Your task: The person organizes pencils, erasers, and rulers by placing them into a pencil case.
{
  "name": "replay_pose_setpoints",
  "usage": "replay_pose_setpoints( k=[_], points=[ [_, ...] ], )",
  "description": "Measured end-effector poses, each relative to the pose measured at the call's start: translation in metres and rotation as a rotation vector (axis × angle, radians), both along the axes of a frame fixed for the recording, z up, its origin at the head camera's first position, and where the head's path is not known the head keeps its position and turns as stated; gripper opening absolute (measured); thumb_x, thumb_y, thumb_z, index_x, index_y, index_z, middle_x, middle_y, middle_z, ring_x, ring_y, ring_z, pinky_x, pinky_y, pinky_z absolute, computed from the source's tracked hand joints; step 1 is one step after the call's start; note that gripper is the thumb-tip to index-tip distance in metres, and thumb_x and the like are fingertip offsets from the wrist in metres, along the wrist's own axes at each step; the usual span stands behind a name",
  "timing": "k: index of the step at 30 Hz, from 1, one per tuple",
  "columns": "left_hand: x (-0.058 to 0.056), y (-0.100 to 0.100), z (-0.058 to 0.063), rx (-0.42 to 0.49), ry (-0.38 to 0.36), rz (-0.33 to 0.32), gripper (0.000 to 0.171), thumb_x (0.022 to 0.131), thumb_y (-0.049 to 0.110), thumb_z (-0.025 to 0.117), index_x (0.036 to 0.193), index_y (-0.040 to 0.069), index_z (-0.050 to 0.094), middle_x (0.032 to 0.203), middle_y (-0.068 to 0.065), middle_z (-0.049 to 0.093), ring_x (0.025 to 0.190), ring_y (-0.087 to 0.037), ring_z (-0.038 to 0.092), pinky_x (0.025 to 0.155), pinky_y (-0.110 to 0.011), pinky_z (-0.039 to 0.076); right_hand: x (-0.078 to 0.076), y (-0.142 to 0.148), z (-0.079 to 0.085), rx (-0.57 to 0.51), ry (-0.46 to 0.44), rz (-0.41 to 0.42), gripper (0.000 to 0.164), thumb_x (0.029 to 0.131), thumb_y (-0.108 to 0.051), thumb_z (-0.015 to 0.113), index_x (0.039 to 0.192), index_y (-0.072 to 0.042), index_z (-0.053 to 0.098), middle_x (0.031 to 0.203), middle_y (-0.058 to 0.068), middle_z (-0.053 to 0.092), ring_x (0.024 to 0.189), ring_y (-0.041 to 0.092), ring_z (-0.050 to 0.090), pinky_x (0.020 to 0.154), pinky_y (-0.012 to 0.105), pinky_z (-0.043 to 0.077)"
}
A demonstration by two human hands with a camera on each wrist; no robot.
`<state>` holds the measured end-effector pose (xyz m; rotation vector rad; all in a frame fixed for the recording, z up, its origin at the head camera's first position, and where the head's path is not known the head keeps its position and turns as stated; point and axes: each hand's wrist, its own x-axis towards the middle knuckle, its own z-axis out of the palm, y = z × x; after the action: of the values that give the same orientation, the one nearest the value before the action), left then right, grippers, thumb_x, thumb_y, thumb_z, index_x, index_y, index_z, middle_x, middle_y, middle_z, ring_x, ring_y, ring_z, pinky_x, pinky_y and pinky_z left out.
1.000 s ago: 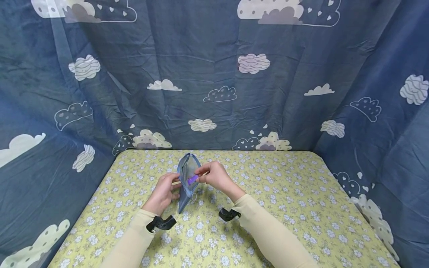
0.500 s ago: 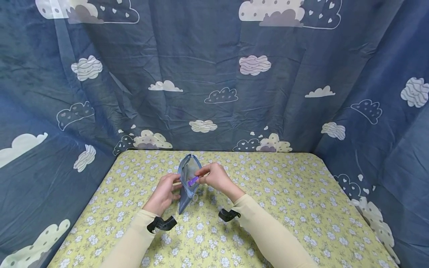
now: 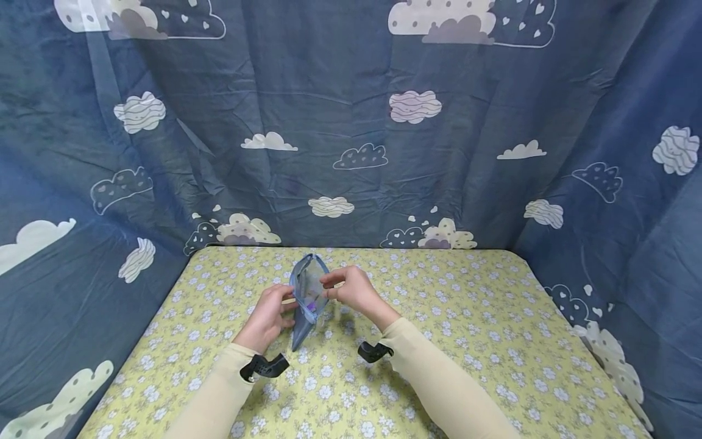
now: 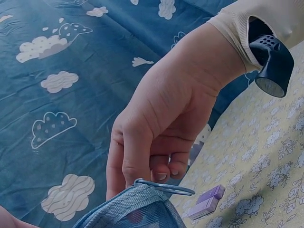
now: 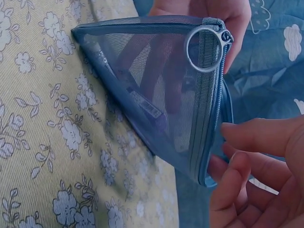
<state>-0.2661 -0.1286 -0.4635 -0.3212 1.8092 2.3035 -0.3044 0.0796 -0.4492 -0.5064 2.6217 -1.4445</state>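
A blue mesh zipper pouch (image 3: 300, 323) stands with its mouth spread apart above the cloth. My left hand (image 3: 269, 314) holds it by the left side; in the right wrist view the fingers show through the mesh. A small purple block (image 3: 311, 306) lies low inside the pouch, and a pale label (image 5: 147, 105) shows through the mesh. My right hand (image 3: 356, 291) is at the pouch's right rim, thumb and finger apart with nothing between them. The ring-shaped zipper pull (image 5: 204, 50) hangs at one end of the zipper.
A yellow flowered cloth (image 3: 466, 341) covers the table. In the left wrist view, a small two-tone purple block (image 4: 206, 203) appears beyond the pouch, against that cloth. Blue cloud-print fabric (image 3: 351, 91) walls in the back and both sides.
The purple block has left my right fingers and dropped lower into the pouch. My right thumb and finger have parted; my left hand still holds the pouch in place.
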Motion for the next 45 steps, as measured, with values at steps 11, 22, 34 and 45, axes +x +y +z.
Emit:
replay_pose_setpoints(
  k=[11,22,34,45],
  points=[
    [0.001,0.0,-0.001,0.012,0.002,0.005,0.016,0.103,0.016,0.049,0.107,0.001,0.052,0.116,-0.016,0.049,0.107,-0.033,0.05,0.087,-0.055,0.037,0.001,0.01,0.007,-0.045,-0.007,-0.025,0.026,0.089,-0.01,0.076,0.113,-0.019,0.077,0.104,0.001,0.074,0.084,0.033,0.068,0.067,0.043,0.056],
    [0.002,0.0,-0.002,0.016,0.005,-0.004,0.019,0.103,0.017,0.049,0.111,-0.001,0.05,0.117,-0.016,0.048,0.111,-0.035,0.049,0.091,-0.059,0.035,0.003,0.028,0.019,-0.048,0.036,-0.038,0.031,0.089,-0.013,0.077,0.12,-0.017,0.074,0.112,0.006,0.073,0.076,0.022,0.067,0.068,0.034,0.054],
    [0.0,0.0,-0.001,0.001,-0.001,0.015,0.023,0.103,0.017,0.049,0.114,-0.002,0.053,0.121,-0.019,0.052,0.108,-0.034,0.053,0.088,-0.056,0.037,-0.005,0.054,0.013,-0.127,-0.012,-0.09,0.033,0.09,-0.014,0.077,0.121,-0.023,0.073,0.12,0.008,0.07,0.083,0.026,0.068,0.08,0.053,0.055],
    [0.002,-0.001,-0.001,0.034,-0.008,0.04,0.019,0.102,0.017,0.05,0.109,0.0,0.054,0.112,-0.014,0.052,0.109,-0.034,0.052,0.093,-0.061,0.036,-0.009,0.07,-0.002,-0.177,-0.047,-0.134,0.036,0.089,-0.009,0.076,0.124,-0.016,0.072,0.121,0.011,0.069,0.091,0.028,0.069,0.077,0.044,0.056]
  ],
)
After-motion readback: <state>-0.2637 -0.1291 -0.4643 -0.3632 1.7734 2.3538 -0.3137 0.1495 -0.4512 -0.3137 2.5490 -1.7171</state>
